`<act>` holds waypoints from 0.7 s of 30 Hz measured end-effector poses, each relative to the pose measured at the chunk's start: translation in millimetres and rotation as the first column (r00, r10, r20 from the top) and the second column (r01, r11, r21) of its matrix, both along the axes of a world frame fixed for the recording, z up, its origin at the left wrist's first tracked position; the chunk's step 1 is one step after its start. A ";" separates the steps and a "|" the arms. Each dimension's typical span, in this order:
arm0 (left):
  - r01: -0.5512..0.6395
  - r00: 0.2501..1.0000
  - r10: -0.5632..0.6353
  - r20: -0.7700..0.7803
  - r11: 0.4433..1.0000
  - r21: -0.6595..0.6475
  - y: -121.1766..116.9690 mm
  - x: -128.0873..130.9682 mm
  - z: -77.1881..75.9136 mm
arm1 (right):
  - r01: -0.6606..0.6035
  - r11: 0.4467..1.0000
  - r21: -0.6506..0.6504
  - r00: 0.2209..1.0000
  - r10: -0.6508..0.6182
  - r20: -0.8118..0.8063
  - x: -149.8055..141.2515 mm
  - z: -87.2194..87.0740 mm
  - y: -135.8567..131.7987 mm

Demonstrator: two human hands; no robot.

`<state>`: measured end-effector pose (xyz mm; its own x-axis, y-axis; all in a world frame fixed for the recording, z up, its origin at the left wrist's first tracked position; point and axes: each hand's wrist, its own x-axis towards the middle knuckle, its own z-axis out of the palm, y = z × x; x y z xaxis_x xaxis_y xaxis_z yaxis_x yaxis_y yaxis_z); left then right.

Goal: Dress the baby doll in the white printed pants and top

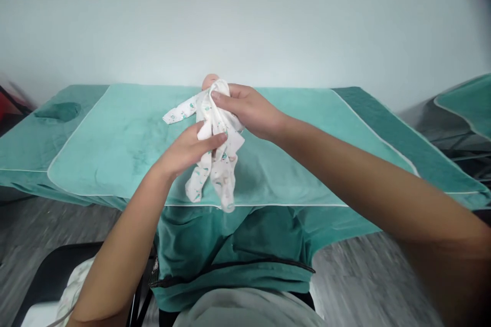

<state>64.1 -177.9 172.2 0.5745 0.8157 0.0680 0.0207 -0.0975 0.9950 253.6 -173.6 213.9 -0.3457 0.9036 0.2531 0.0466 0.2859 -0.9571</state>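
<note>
A baby doll point(209, 81) lies over the near half of a green-covered table, its head toward the wall. White baby clothes point(223, 171) with a small green print cover its body and legs; one sleeve stretches out to the left. At the upper edge of the garment, by the doll's head, my right hand point(243, 107) pinches the cloth between thumb and fingers. My left hand point(197, 145) grips the middle of the garment, thumb across the front. The doll's far arm and most of its body are hidden by cloth and hands.
The green cover point(291, 163) spreads over the long table, with a face hole point(59, 111) at its left end. A white wall point(245, 36) stands behind. A black chair point(57, 265) with cloth on it is at lower left. Another green-covered surface point(470, 104) shows at right.
</note>
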 end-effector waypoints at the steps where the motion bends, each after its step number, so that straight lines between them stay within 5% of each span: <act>1: -0.012 1.000 0.012 0.014 1.000 -0.020 -0.5 -1.3 -2.7 | -0.007 1.000 -0.023 1.000 0.007 -0.019 0.1 -3.4 1.1; 6: -0.338 0.914 0.340 0.220 0.940 -0.050 7.3 -5.1 -15.0 | -0.120 0.983 -0.142 0.992 0.113 -0.061 5.0 -22.7 -0.8; 9: -0.373 0.882 0.388 0.268 0.922 -0.106 10.8 -3.8 -18.7 | -0.308 0.918 -0.248 0.939 0.335 0.073 8.0 -28.1 -7.4; 11: -0.351 0.883 0.380 0.276 0.924 -0.150 10.6 -2.6 -21.4 | -0.325 0.898 -0.295 0.901 0.389 0.190 9.1 -28.8 -11.4; 13: -0.311 0.895 0.356 0.269 0.930 -0.196 8.9 -1.9 -25.6 | -0.233 0.930 -0.286 0.925 0.302 0.229 10.0 -29.1 -13.0; 16: -0.229 0.941 0.276 0.198 0.946 -0.231 3.7 -3.7 -33.0 | -0.069 0.961 -0.267 0.994 0.089 0.066 11.8 -32.0 -10.1; 21: 0.146 0.989 -0.142 0.034 0.967 -0.210 -6.9 -12.2 -33.3 | -0.002 0.952 -0.308 0.985 -0.051 -0.162 13.7 -44.2 -4.8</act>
